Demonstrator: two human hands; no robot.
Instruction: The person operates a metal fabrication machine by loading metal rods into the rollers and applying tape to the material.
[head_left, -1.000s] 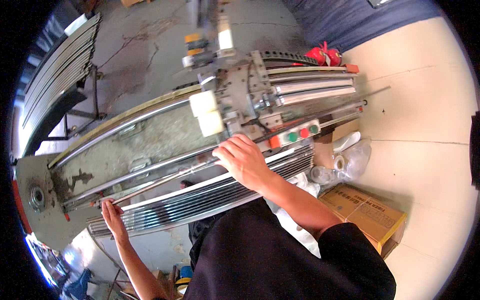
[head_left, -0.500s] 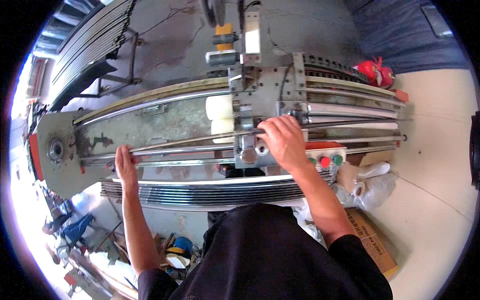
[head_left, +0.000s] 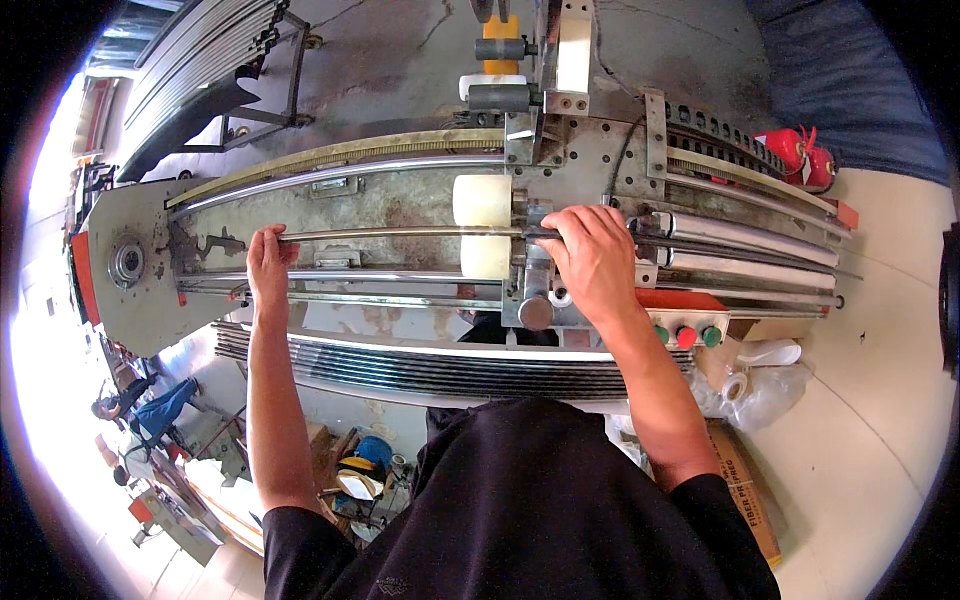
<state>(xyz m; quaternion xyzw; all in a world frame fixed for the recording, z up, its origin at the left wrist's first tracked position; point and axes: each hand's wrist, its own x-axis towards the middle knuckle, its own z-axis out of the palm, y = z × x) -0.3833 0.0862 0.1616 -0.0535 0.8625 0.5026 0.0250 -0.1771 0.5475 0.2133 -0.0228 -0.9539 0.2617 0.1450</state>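
A long thin metal rod stretches across the machine, dark on its right part. My left hand is closed round its left end. Farther right, my right hand grips the rod from above, beside the carriage plate. The rod passes over two cream rollers. To the right of my right hand, it runs on between two shiny metal rollers. My right thumb is partly hidden behind the fingers.
Several dark rods lie along the machine's near side. A control box with red and green buttons sits at its right front. A rack of rods stands far left, red fire extinguishers far right, a cardboard box near right.
Both hands have moved the rod away from me, so it now lies level over the cream rollers. The view has shifted, with the machine appearing farther right.
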